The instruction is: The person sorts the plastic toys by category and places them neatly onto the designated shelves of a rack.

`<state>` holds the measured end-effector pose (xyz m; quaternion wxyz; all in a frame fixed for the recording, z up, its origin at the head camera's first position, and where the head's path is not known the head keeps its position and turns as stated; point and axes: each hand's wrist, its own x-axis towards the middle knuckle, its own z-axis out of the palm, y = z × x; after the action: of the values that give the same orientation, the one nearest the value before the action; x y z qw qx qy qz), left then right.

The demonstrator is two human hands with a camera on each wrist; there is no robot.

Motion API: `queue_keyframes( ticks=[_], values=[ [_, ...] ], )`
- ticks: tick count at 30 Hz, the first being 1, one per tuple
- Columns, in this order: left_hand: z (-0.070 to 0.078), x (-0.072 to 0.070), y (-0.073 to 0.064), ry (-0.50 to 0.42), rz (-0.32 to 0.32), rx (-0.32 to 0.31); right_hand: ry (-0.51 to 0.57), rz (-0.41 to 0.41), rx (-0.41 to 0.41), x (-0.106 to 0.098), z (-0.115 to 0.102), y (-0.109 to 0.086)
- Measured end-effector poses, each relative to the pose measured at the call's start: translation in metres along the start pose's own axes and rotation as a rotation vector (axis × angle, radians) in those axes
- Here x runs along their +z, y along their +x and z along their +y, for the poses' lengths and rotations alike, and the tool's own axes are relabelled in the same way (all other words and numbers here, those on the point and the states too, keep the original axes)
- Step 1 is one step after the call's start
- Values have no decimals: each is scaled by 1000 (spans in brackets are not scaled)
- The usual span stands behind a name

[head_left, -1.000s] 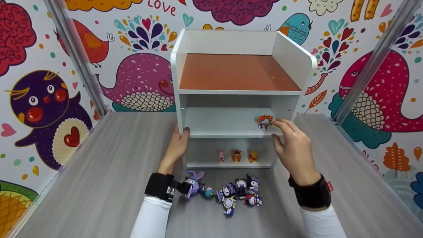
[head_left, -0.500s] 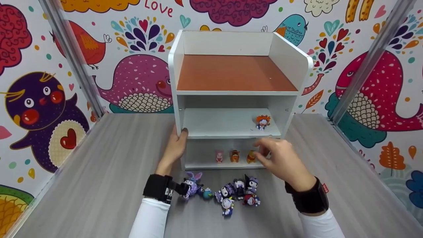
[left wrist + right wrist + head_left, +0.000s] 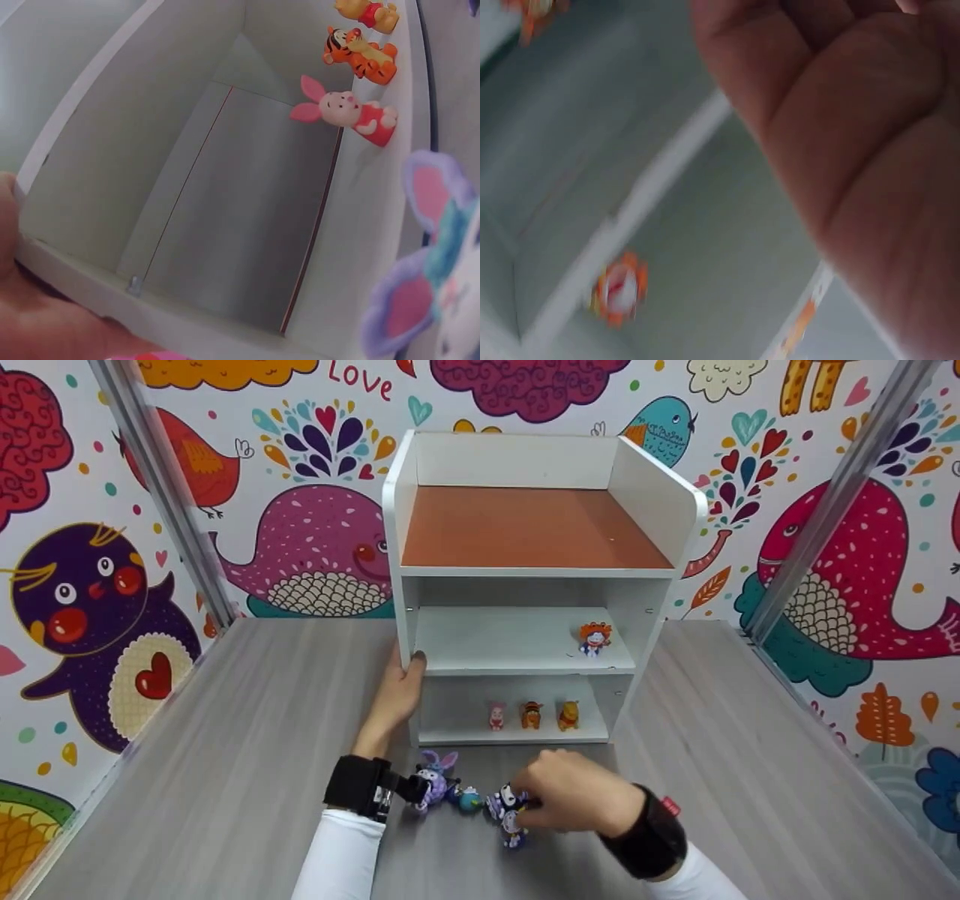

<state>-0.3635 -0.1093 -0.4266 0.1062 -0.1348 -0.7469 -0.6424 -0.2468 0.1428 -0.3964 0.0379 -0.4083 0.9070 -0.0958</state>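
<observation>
My left hand point(image 3: 397, 690) grips the left side panel of a white shelf unit point(image 3: 536, 572), thumb on its front edge. My right hand point(image 3: 574, 791) is down over a cluster of small toy figurines on the table, fingers bent beside a purple-and-black figurine point(image 3: 501, 801) and a white-and-blue one point(image 3: 512, 834). It hides the cluster's right part, and I cannot tell whether it holds one. An orange-maned figurine point(image 3: 595, 639) stands on the middle shelf's right side. Below stand pig point(image 3: 360, 116), tiger point(image 3: 360, 56) and bear point(image 3: 375, 15) figurines. The right wrist view is blurred.
On the table point(image 3: 300, 735), a purple rabbit-eared figurine point(image 3: 433, 787) and a small blue-green figurine point(image 3: 469, 800) lie left of the cluster. The unit's brown top point(image 3: 532, 529) has raised sides. Patterned walls and metal posts point(image 3: 169, 495) enclose the table.
My right hand has left the orange-maned figurine on the middle shelf and moved down and left to the figurines on the table. The left hand stays on the side panel.
</observation>
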Motion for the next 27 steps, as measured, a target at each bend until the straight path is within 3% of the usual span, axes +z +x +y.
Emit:
queue_keyframes(
  ticks=[5,16,27],
  values=[
    [-1,1,1,-10,-3,4,-67,-42,30,21,-11,10],
    [-2,0,1,-19,-4,20,-306,0,42,42,-18,15],
    [-2,0,1,-22,-7,33,-327,48,35,47,-18,16]
  ],
)
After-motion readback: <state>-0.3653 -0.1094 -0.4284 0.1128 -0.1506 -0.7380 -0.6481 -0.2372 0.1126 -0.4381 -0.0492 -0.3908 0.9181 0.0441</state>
